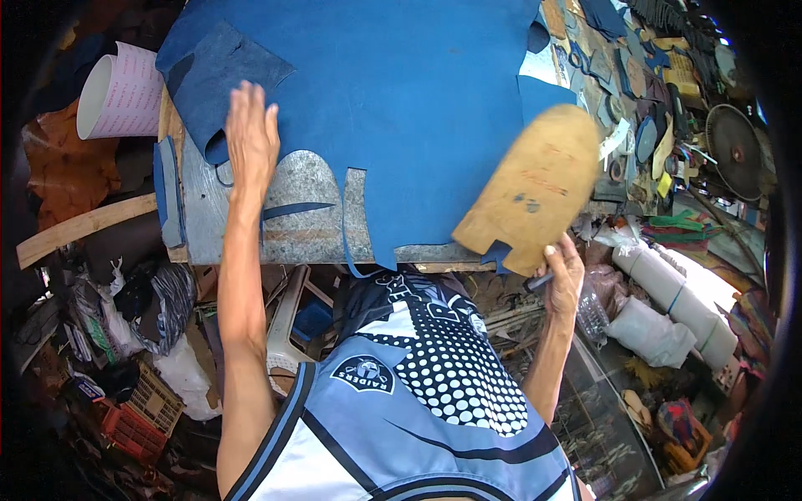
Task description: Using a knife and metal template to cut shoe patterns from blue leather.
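Blue leather sheet (401,108) covers most of the grey counter (305,225), its cut lower edge overhanging the counter's near rim; a bare strip of counter shows beside the cutouts. Left hand (251,138) lies flat, fingers (242,100) extended and nearly together, pressing the sheet's left part. Right hand (564,271), fingers closed, holds a tan sole-shaped cardboard pattern (535,188) tilted above the sheet's right edge, together with a small dark tool (539,282).
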{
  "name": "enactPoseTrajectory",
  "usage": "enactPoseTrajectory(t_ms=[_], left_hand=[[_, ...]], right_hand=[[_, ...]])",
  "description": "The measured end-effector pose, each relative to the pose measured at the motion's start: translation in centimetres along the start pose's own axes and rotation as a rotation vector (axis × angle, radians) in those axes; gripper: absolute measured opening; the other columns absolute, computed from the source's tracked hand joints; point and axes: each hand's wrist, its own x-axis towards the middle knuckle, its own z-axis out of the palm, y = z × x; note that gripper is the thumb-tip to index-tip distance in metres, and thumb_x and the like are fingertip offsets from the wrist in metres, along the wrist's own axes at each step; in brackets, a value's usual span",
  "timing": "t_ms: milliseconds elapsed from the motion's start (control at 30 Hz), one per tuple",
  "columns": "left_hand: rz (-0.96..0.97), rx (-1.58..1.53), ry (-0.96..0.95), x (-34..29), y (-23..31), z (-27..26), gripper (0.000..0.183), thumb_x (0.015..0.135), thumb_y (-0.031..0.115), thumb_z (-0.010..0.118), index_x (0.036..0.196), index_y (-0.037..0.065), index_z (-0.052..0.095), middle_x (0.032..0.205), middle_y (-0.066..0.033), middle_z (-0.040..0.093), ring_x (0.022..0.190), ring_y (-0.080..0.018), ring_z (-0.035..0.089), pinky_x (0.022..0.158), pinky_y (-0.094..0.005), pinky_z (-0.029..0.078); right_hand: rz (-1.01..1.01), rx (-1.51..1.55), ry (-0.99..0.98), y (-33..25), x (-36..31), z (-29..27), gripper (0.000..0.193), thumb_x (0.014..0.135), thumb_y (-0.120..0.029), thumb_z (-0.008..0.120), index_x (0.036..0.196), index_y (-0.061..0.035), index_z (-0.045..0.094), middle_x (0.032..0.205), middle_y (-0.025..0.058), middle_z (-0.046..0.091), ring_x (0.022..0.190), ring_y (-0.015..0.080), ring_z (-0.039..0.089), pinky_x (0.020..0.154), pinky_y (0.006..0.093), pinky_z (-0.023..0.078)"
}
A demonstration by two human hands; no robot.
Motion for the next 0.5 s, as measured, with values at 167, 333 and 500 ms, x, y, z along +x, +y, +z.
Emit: enactPoseTrajectory(t_ms=[167,333,500], left_hand=[[0.149,-0.242,-0.209,-7.7,7.4,-4.7,0.014,0.088,0.019,0.069,0.091,0.006,0.071,0.095,-0.0095,0.072,0.099,-0.0264,0.067,0.095,-0.0462,0.046],[0.079,-0.408,-0.273,-14.4,13.3,-4.7,0.039,0.077,0.034,0.080,0.100,0.004,0.071,0.124,-0.0136,0.064,0.126,-0.0342,0.052,0.106,-0.0518,0.037],[0.035,-0.412,-0.337,-16.8,14.4,-3.1,0.037,0.079,0.030,0.079,0.106,0.006,0.071,0.135,-0.0119,0.058,0.135,-0.0358,0.044,0.110,-0.0535,0.032]], right_hand=[[0.136,-0.279,-0.180,-0.3,2.6,7.0,0.049,0.091,-0.008,0.063,0.137,0.0025,0.053,0.081,-0.0022,0.057,0.062,0.0047,0.047,0.055,0.0197,0.041],[0.150,-0.309,-0.322,1.0,5.1,10.9,0.046,0.091,-0.007,0.061,0.135,0.0055,0.054,0.076,-0.0028,0.054,0.058,0.0041,0.047,0.051,0.0206,0.040],[0.102,-0.520,-0.332,0.8,6.5,12.1,0.049,0.091,-0.010,0.061,0.138,0.0010,0.052,0.076,-0.0002,0.059,0.061,0.0090,0.054,0.056,0.0268,0.047]])
